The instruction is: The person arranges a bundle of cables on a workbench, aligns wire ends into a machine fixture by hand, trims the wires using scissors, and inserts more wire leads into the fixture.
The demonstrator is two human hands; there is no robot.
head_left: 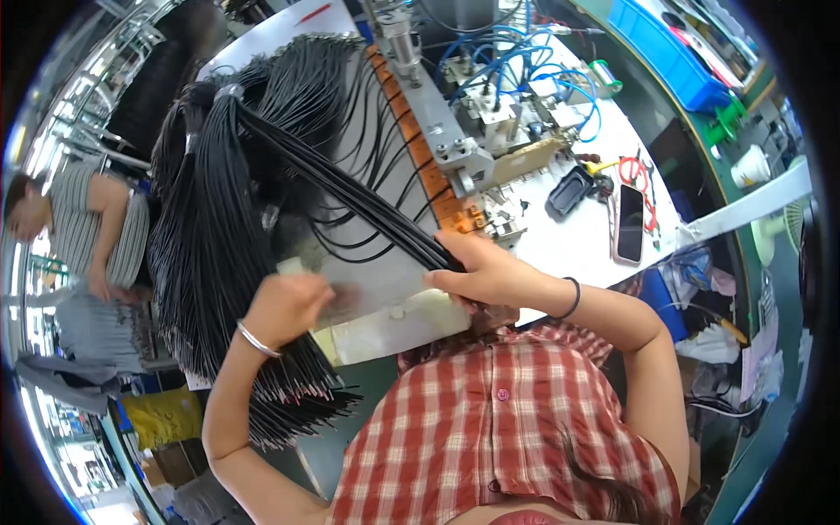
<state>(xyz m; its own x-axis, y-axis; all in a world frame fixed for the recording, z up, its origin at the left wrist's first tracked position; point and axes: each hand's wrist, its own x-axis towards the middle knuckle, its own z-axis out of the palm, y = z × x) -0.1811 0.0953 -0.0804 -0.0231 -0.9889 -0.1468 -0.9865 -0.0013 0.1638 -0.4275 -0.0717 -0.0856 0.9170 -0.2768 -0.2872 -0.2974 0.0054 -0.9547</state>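
My right hand (490, 271) is closed around one end of a bundle of thin black cables (350, 197). From there the bundle slants up and left to a large tied mass of black cables (214, 210). My left hand (289, 304) is over the lower part of that mass, its wrist in a silver bangle. Its fingers look curled but are smeared by motion, so whether they hold anything is unclear. Loose black cables curve between the bundle and an orange toothed strip (409, 131). Under my hands lies a pale, translucent sheet-like surface (385, 332).
Behind the strip stands a metal machine (490, 114) with blue air tubes. At right lie a phone (628, 223), a small black tray (570, 191) and red-handled tools (634, 175). A blue bin (669, 52) stands far right. Another person (96, 219) works at far left.
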